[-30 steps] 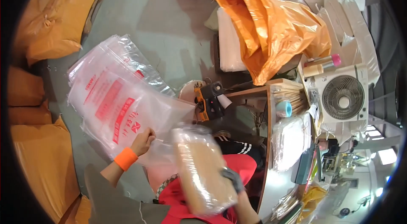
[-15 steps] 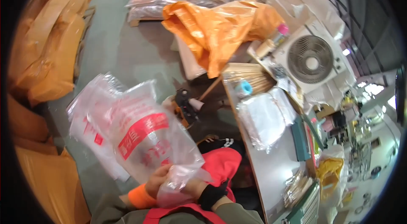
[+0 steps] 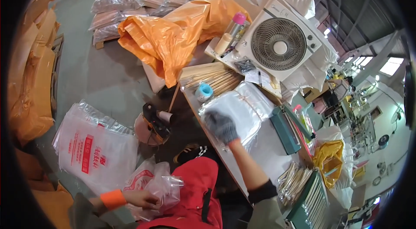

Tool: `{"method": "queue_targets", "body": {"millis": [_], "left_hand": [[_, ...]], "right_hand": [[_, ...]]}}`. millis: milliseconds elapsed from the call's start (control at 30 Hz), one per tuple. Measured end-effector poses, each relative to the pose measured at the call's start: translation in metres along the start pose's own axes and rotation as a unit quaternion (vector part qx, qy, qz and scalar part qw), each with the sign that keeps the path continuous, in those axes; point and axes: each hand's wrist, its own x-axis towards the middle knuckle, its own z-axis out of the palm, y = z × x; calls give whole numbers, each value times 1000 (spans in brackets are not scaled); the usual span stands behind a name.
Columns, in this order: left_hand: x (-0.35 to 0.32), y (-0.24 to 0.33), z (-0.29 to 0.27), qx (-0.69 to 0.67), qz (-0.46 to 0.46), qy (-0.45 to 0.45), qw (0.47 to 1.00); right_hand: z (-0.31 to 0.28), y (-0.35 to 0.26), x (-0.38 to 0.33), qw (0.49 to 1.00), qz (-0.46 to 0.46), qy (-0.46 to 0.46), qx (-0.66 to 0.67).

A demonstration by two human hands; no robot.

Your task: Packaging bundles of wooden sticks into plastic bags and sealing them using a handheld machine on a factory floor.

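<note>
My left hand (image 3: 146,199), bare with an orange wristband, has curled fingers on a crumpled clear plastic bag (image 3: 167,182) with red print, over my red apron (image 3: 197,192). My right hand (image 3: 222,125) wears a grey knit glove and reaches across the table. It is over the left part of a stack of clear plastic bags (image 3: 248,105); motion blurs its fingers, so their hold is unclear. Left of my lap is a fanned pile of clear plastic bags (image 3: 93,153) with red print.
A blue tape roll (image 3: 204,92) and thin wooden sticks (image 3: 223,79) are at the table's far end, beside a box fan (image 3: 279,47). A green case (image 3: 286,130) stands right of the bags. Beyond the table hangs an orange sheet (image 3: 173,34). A yellow-black tool (image 3: 154,122) sits left of the table.
My right hand has left the bag in my lap and swung up and right to the table's stack. The printed bag has dropped and crumpled by my left hand; the view has shifted right.
</note>
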Motion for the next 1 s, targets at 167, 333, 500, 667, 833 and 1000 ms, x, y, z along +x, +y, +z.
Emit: {"method": "queue_targets", "body": {"millis": [167,333,500,667,833,1000], "left_hand": [[69,108,-119,246,158,290,911],[168,137,-204,360,211,644,641],[165,106,-238,309,221,668,640],[157,110,-211,-52,303,640,704],[127,109,-205,207,199,754,590],[121,111,-204,261,177,754,576]], "right_hand": [[-13,35,103,963,135,-97,-214],[29,78,133,992,87,-91,5],[6,26,99,796,250,-230,501],[30,20,70,921,28,-97,377],[28,12,87,963,-267,29,10],[23,-28,88,971,-220,-41,-84]]}}
